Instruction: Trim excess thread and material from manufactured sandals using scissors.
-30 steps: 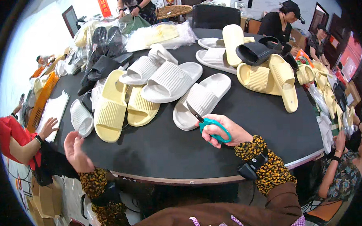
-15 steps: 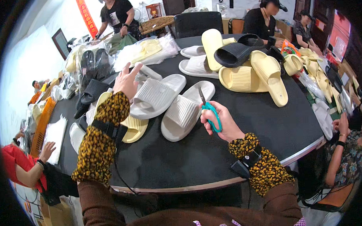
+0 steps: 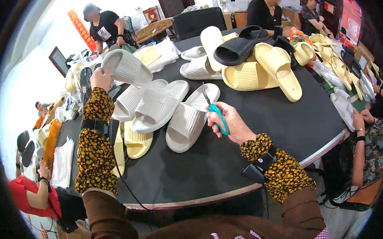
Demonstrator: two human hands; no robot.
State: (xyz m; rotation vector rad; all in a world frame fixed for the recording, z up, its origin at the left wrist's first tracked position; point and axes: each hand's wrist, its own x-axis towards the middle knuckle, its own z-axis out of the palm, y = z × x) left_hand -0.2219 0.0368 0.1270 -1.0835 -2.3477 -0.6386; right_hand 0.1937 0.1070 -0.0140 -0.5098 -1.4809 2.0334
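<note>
My left hand [image 3: 100,79] grips a light grey slide slipper [image 3: 130,67] by one end and holds it up above the other footwear. In my right hand [image 3: 236,124] is a pair of scissors with teal handles [image 3: 219,117], its dark blades pointing away from me. Below the raised slipper, a grey slipper [image 3: 159,106] lies over the edge of another grey one [image 3: 125,103]. A third grey slipper [image 3: 191,123] rests just left of the scissors. Yellow slippers [image 3: 138,142] lie beneath, near my left forearm.
Across the black table [image 3: 227,169], yellow slippers [image 3: 278,70] are heaped with a black one [image 3: 239,48]. Plastic-wrapped slippers [image 3: 78,79] stand at the left. More footwear [image 3: 324,58] lines the right side. Several people work around the table; a black chair [image 3: 198,23] stands behind it.
My left hand has closed on a grey slipper and lifted it up and to the left. My right hand keeps the scissors in nearly the same place. The view has shifted slightly.
</note>
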